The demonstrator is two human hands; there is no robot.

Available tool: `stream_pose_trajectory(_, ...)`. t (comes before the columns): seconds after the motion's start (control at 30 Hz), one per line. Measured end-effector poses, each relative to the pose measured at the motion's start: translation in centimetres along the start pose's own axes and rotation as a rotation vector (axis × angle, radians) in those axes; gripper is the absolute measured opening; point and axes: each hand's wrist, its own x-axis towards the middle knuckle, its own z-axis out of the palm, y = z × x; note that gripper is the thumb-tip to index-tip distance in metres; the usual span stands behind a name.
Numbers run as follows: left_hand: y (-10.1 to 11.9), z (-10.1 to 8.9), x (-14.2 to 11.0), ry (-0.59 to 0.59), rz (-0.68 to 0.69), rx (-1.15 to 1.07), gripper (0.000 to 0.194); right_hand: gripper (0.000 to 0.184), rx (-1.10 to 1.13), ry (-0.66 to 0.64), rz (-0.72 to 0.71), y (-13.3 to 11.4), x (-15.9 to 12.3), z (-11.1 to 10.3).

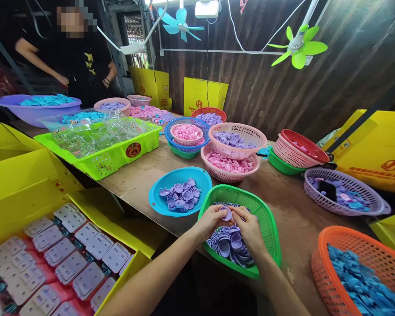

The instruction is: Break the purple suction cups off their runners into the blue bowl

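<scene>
Over the green basket my two hands meet around a small round purple plastic cup piece. My left hand pinches it from the left. The fingers of my right hand are closed at its right edge; whether they also hold a smaller part cannot be made out. Below, the basket holds more purple cup pieces and many thin purple bits. Just left of it stands a blue bowl with a pile of similar purple cup pieces.
Pink baskets of plastic parts are stacked behind. An orange basket of blue parts stands front right, a lavender basket behind it. A lime crate holds clear packaging. A yellow carton fills the lower left. A person stands far left.
</scene>
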Motion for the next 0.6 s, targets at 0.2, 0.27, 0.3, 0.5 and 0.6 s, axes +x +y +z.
stream_pose_trajectory(0.2, 0.4, 0.3, -0.1, 0.032, 0.087, 0.297, 0.025, 0.031, 0.068, -0.004, 0.105, -0.1, 0.4, -0.3)
stream_pose_trajectory(0.27, 0.6, 0.4, -0.3, 0.112, 0.130, 0.479, 0.025, 0.030, 0.116, 0.044, 0.154, -0.1, 0.6, -0.6)
stream_pose_trajectory(0.3, 0.7, 0.5, -0.4, 0.165, 0.156, 0.572, 0.025, 0.030, 0.133, 0.074, 0.163, -0.2, 0.6, -0.7)
stream_pose_trajectory(0.5, 0.8, 1.5, -1.1, 0.302, 0.258, 0.834, 0.029, 0.030, 0.123, 0.116, 0.095, -2.3, -0.3, -0.3)
stream_pose_trajectory(0.6, 0.8, 1.9, -1.2, 0.311, 0.273, 0.860, 0.030, 0.027, -0.001, 0.155, 0.022, -3.5, -1.0, 0.5)
